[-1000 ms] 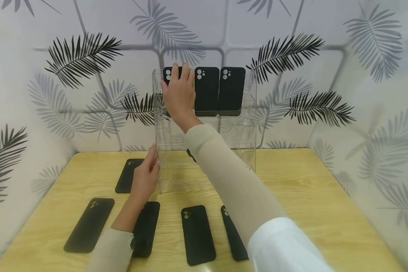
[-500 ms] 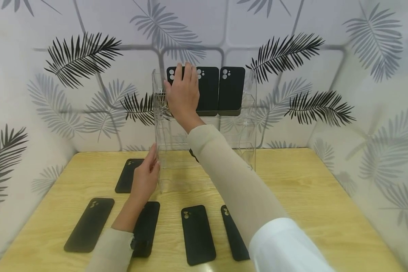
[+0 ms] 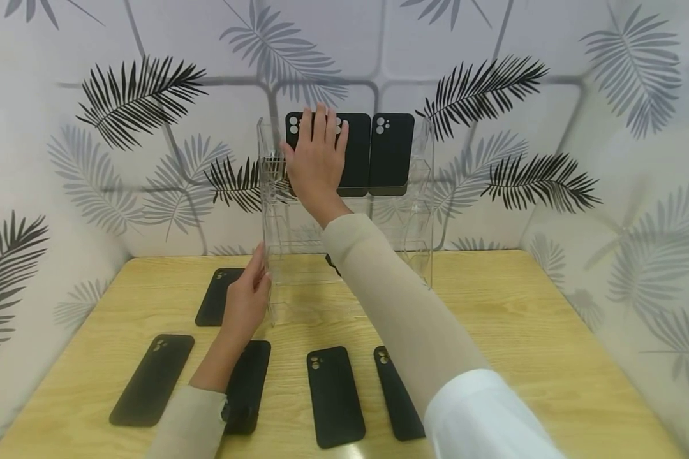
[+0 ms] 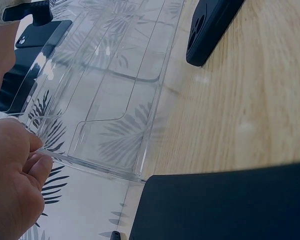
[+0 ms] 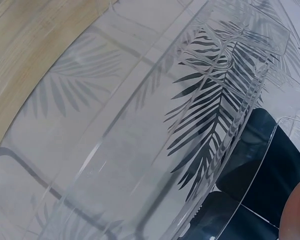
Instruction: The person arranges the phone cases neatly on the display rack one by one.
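Note:
A clear plastic tiered rack [image 3: 266, 223] stands at the back of the table. Three black phone cases lean side by side on its top tier: a left case [image 3: 293, 136], a middle case [image 3: 358, 159] and a right case [image 3: 392, 154]. My right hand [image 3: 318, 164] lies flat over the left case, fingers straight and spread, the fingertips reaching across the middle case's corner. Low on the rack's left side, my left hand [image 3: 245, 305] pinches the panel edge; the left wrist view shows this hand [image 4: 15, 175] with curled fingers at the clear edge.
Several black phone cases lie on the wooden table [image 3: 511, 357], among them a far-left case [image 3: 152, 380], one beside the left hand [image 3: 215, 299] and a front-centre case [image 3: 335, 396]. The right forearm partly covers another case [image 3: 399, 401]. Leaf-patterned walls enclose the table.
My right hand has moved slightly right, and the left case on the top tier has slid with it towards the middle case. The right fingers have spread. My left hand stays in place.

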The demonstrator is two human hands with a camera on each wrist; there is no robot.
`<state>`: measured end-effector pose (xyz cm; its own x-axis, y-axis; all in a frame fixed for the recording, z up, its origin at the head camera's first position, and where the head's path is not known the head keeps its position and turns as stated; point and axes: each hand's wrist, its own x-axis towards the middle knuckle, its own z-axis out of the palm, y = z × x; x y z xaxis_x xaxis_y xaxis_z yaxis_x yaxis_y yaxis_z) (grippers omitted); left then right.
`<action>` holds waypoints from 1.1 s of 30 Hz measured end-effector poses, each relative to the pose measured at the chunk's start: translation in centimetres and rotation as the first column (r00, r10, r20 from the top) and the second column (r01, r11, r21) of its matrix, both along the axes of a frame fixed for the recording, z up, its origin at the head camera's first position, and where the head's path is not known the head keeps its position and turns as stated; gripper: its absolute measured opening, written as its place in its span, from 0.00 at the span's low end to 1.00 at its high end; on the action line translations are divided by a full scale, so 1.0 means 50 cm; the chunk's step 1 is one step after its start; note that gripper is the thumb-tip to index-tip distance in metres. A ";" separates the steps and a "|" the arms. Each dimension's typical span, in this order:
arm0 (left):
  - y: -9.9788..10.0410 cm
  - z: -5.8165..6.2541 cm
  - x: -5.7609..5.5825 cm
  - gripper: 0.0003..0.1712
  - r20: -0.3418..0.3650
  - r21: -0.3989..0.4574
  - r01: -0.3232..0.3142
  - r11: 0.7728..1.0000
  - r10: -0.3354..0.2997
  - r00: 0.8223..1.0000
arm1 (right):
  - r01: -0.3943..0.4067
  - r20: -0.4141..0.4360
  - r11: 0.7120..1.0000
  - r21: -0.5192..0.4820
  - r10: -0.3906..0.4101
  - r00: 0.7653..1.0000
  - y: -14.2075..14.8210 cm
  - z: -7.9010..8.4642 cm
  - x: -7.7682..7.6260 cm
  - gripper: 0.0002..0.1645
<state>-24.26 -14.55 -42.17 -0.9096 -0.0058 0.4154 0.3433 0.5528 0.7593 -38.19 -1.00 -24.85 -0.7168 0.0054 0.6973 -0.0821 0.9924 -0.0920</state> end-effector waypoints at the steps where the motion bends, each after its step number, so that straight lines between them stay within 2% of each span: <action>1: 0.000 0.000 0.000 0.38 0.000 0.001 0.001 1.000 -0.001 1.000 | 0.006 0.003 1.000 0.009 -0.006 1.000 0.000 0.000 0.000 0.47; 8: -0.002 -0.002 0.001 0.37 -0.012 0.009 0.007 1.000 -0.007 1.000 | -0.003 -0.007 0.999 0.045 0.003 1.000 0.004 -0.002 0.007 0.49; 14: 0.001 -0.004 -0.002 0.38 -0.012 0.012 0.002 1.000 -0.002 1.000 | -0.081 -0.038 0.997 0.000 0.081 0.996 0.021 -0.015 0.024 0.48; 23: -0.001 -0.007 -0.004 0.39 -0.022 0.001 -0.015 1.000 0.015 1.000 | -0.200 -0.031 0.980 -0.018 0.199 0.979 0.075 -0.045 0.083 0.47; 33: 0.002 -0.005 -0.002 0.37 -0.006 0.003 -0.020 1.000 0.020 1.000 | -0.323 0.050 0.944 -0.071 0.327 0.944 0.176 -0.091 0.165 0.46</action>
<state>-24.38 -14.43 -42.43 -0.9069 -0.0250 0.4206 0.3367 0.5571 0.7591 -29.93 7.81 -29.40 -0.7274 -0.1940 0.6582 -0.3918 0.9049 -0.1664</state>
